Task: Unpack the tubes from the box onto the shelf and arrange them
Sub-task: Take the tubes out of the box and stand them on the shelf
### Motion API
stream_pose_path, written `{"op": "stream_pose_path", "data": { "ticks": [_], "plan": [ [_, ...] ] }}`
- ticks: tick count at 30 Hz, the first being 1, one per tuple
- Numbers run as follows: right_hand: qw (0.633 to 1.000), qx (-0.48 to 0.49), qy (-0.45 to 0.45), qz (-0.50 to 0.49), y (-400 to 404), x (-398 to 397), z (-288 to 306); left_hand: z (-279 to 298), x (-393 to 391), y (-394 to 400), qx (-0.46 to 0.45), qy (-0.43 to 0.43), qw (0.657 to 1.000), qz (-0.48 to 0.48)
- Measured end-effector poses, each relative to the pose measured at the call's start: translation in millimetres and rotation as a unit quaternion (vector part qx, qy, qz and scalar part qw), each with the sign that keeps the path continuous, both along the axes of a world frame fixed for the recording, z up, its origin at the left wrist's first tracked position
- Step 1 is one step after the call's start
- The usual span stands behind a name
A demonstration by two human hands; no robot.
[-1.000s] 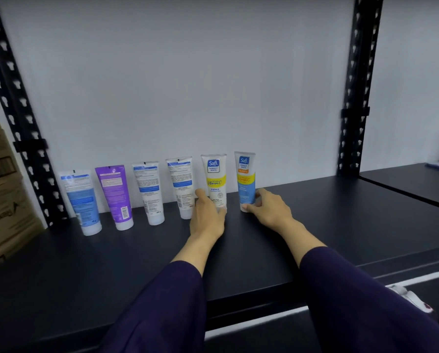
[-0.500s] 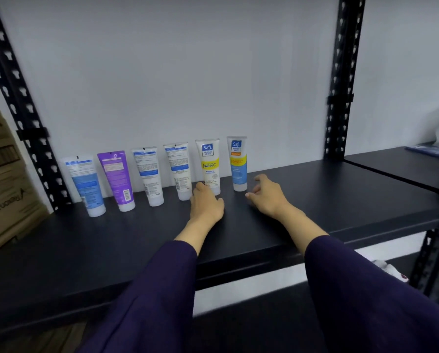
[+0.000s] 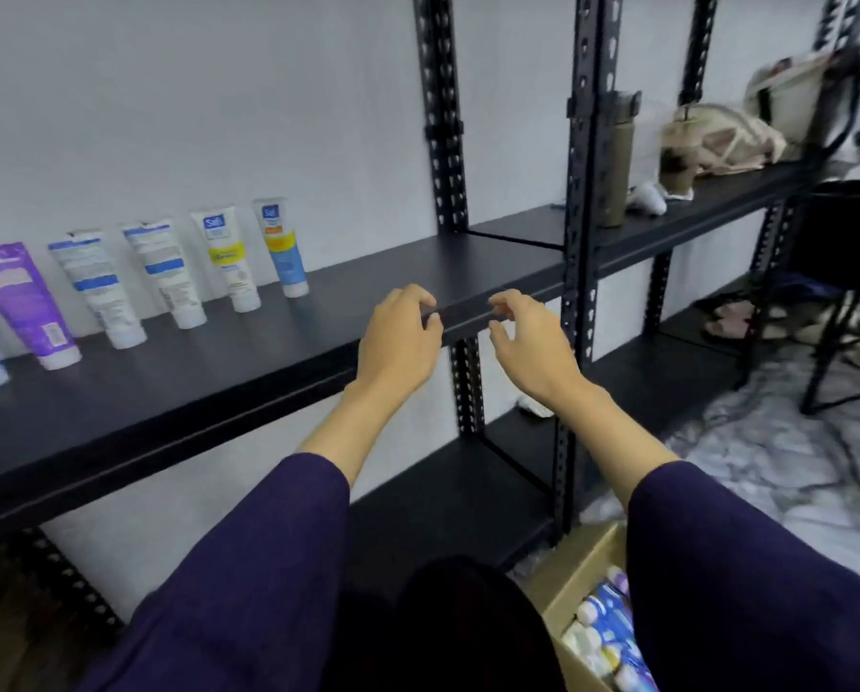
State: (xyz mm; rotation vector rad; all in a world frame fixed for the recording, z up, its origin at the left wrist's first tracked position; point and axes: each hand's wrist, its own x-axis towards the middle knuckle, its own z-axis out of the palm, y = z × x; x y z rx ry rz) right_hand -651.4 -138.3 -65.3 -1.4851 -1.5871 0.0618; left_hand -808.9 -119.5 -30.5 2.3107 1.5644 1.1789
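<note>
Several tubes stand cap-down in a row against the wall on the black shelf (image 3: 178,392): a purple tube (image 3: 20,302), two white tubes (image 3: 95,287) with blue bands, a yellow-banded white tube (image 3: 228,259) and a blue and yellow tube (image 3: 282,247). My left hand (image 3: 400,342) and my right hand (image 3: 530,344) hover at the shelf's front edge, right of the row, fingers loosely curled, holding nothing. An open cardboard box (image 3: 575,586) with more tubes (image 3: 610,636) sits on the floor at the lower right, partly hidden by my right sleeve.
Black perforated uprights (image 3: 442,142) divide the shelving. On the shelf to the right stand an olive bottle (image 3: 620,162), a beige cloth bag (image 3: 717,137) and a small white object (image 3: 647,197). A lower shelf (image 3: 447,496) lies beneath. A dark chair (image 3: 847,272) stands at far right.
Both hands have pulled back from the tubes to the shelf's front edge, empty. The view has swung right and down, bringing the box and the right-hand shelving into sight.
</note>
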Motion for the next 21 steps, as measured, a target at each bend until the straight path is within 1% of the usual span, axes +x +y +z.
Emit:
{"op": "stream_pose_path", "data": {
  "ticks": [5,8,10,15,21],
  "plan": [
    [0.989,-0.056,-0.035,-0.132,-49.6,94.5,-49.8,-62.5,111.1,-19.6,-0.049,0.057,0.992,-0.104],
    [0.974,-0.12,-0.054,-0.186,-71.7,144.7,-101.0,-115.8,172.4,-32.2,-0.103,0.1,0.977,-0.155],
    [0.961,-0.168,-0.047,-0.213,-85.7,172.6,-143.7,-155.9,207.5,-38.6,-0.134,0.141,0.964,-0.183],
    [0.921,-0.301,-0.022,-0.245,-111.0,215.6,-255.4,-259.5,267.3,-44.5,-0.205,0.23,0.925,-0.221],
    [0.876,-0.413,0.027,-0.248,-122.7,231.4,-377.1,-382.8,291.1,-27.5,-0.281,0.262,0.891,-0.244]
  ]
}}
